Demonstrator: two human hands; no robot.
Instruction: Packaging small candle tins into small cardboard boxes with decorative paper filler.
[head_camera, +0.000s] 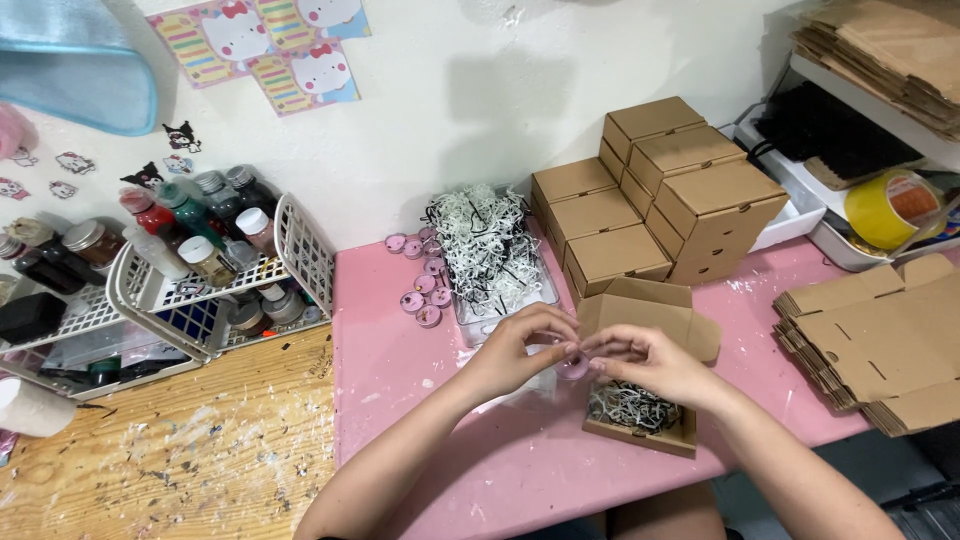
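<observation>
Right now you have a small pink disc (573, 367) pinched between both hands, just above the open box (640, 400) at the front of the pink bench (400, 380). Your left hand (520, 350) curls in from the left with fingertips closed on the disc's near edge, and your right hand (645, 362) meets it from the other side, fingers narrow and closed on the same piece. Most of the disc is hidden by your fingers, so only a sliver of pink shows. It looks like a tealight-sized piece, matching the pink discs (420, 290) lying beside the tray of shredded paper (485, 250); judge it light, rigid at the rim and probably soft or easily marked on its face, so hold it by the rim with fingertips and keep pressure off the flat top. Being round, it has no real long axis; whether its flat face points up or is tilted toward you cannot be told from this view. The open box already carries a bed of shred in its bottom, with its lid flap standing up behind, toward the stack of closed boxes (650, 190). Flat box blanks (880, 340) lie well apart to your right, and a basket of paint bottles (200, 250) sits off to the left.
</observation>
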